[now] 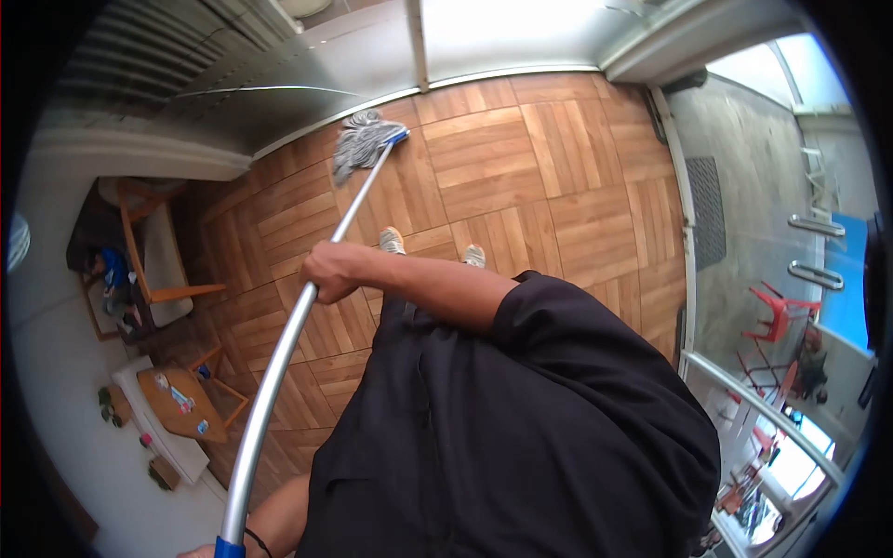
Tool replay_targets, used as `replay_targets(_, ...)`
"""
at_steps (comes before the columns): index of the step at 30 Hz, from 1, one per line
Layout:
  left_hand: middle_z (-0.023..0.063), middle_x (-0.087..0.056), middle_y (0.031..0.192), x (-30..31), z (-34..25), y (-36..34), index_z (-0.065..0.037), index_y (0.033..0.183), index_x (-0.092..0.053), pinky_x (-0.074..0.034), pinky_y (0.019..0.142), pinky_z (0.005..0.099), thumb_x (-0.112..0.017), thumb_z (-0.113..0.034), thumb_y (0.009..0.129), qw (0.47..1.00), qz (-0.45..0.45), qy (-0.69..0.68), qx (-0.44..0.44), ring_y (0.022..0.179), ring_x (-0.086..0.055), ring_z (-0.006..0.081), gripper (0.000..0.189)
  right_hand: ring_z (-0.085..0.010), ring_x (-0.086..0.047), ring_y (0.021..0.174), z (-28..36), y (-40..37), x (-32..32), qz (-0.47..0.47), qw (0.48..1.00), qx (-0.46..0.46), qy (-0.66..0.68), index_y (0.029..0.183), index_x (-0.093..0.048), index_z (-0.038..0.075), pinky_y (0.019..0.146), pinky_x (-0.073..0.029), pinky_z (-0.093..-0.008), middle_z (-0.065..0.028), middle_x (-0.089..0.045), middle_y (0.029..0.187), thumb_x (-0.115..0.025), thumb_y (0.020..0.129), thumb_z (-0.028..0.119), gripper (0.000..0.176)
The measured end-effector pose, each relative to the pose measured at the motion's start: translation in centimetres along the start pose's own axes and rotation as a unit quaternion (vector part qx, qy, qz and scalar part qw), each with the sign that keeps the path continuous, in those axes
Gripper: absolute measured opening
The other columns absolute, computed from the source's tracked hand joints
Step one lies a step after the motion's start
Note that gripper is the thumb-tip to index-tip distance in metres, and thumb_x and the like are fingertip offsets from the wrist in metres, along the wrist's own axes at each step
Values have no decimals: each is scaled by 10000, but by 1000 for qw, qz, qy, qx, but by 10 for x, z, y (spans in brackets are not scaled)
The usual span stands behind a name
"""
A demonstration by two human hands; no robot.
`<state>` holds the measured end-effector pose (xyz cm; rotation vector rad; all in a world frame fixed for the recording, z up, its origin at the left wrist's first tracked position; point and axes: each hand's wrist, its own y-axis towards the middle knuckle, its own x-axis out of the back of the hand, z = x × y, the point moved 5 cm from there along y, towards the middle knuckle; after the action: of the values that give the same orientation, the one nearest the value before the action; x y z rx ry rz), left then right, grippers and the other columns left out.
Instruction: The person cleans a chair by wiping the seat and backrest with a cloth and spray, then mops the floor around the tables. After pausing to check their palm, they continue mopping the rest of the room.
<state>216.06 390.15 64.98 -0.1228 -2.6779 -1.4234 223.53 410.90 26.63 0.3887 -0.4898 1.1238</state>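
Observation:
A mop with a long silver handle [270, 391] slants across the view, its grey string head [361, 141] lying on the wooden floor near the glass wall. A blue clamp [397, 136] joins head and handle. My right hand [330, 271] is closed around the middle of the handle, its arm reaching across my body. At the bottom edge, my left hand [197, 552] is at the blue grip [229, 548] of the handle, mostly cut off by the frame; a dark band circles that wrist.
Frosted glass panels [507, 37] border the floor ahead. To the left stand a wooden-framed chair [172, 251] and a wooden table [181, 405] with small items; a person in blue [113, 270] is there. On the right are a glass door with metal handles [817, 225], a dark mat [707, 209] and red chairs [770, 312].

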Motion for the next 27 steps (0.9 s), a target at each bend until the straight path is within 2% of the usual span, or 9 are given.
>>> replay_targets(4, -31, -427, 615, -48, 40, 6, -107, 779, -411, -444, 551, 257, -569, -225, 937, 986, -48, -146, -58, 534, -463, 101, 253, -401, -655, 719, -28, -95, 46, -68, 993, -91, -5, 749, -697, 90, 675, -535, -479, -184, -663, 708, -653, 714, 213, 136)
replay_targets(7, -118, -552, 534, -56, 62, -17, -196, 674, -501, -402, 552, 105, -837, -137, 750, 974, -107, -198, 5, 481, -553, -8, 349, -395, -656, 801, -63, -178, 65, -150, 974, -165, -49, 740, -685, 53, 747, -534, -471, -185, -668, 772, -663, 712, 186, 138)
replay_targets(8, -111, -556, 531, -67, 76, -22, -196, 674, -513, -463, 527, 150, -889, -139, 681, 970, -82, -225, 32, 486, -564, 3, 381, -387, -648, 840, -80, -206, 67, -172, 962, -201, -62, 715, -656, 44, 772, -529, -463, -177, -662, 817, -657, 711, 170, 127)
replay_targets(9, -52, -581, 533, -90, 94, -18, -132, 672, -542, -410, 514, 213, -825, -232, 784, 954, -18, -298, 23, 477, -610, 82, 321, -380, -644, 844, -84, -233, 76, -186, 952, -232, -75, 693, -636, 54, 774, -523, -458, -163, -655, 818, -673, 738, 196, 154)
replay_targets(11, 11, -640, 626, -136, 123, -12, -98, 746, -583, -475, 509, 210, -803, -62, 696, 946, 90, -285, 124, 535, -628, 114, 228, -360, -645, 833, -113, -288, 77, -254, 918, -283, -112, 681, -631, 70, 759, -513, -439, -155, -651, 774, -691, 806, 256, 232)
replay_targets(14, 47, -602, 619, -207, 156, -29, -59, 655, -617, -523, 687, 367, -644, -175, 638, 889, 208, -381, 144, 600, -648, 246, 120, -359, -576, 670, -119, -362, 81, -395, 867, -267, -146, 603, -500, 49, 641, -463, -464, -150, -574, 659, -701, 788, 210, 317)
replay_targets(16, 66, -524, 583, -226, 156, -50, -84, 562, -510, -484, 657, 368, -629, -181, 590, 860, 257, -418, 140, 571, -592, 283, 155, -363, -563, 663, -124, -398, 64, -425, 832, -305, -187, 623, -488, 51, 634, -459, -457, -148, -557, 656, -695, 787, 129, 276)
replay_targets(21, 36, -526, 559, -170, 133, -103, -95, 543, -490, -462, 629, 356, -618, -156, 618, 866, 269, -384, 174, 512, -551, 210, 160, -358, -528, 649, -116, -373, 6, -417, 836, -288, -212, 619, -450, 50, 616, -427, -462, -147, -509, 635, -702, 794, 116, 313)
replay_targets(27, 29, -527, 520, -4, 71, -133, -99, 524, -487, -504, 646, 342, -622, -159, 638, 905, 230, -325, 149, 462, -539, 191, 186, -350, -554, 665, -57, -203, -66, -357, 890, -216, -185, 599, -494, 51, 634, -434, -463, -127, -543, 636, -729, 775, 199, 329)
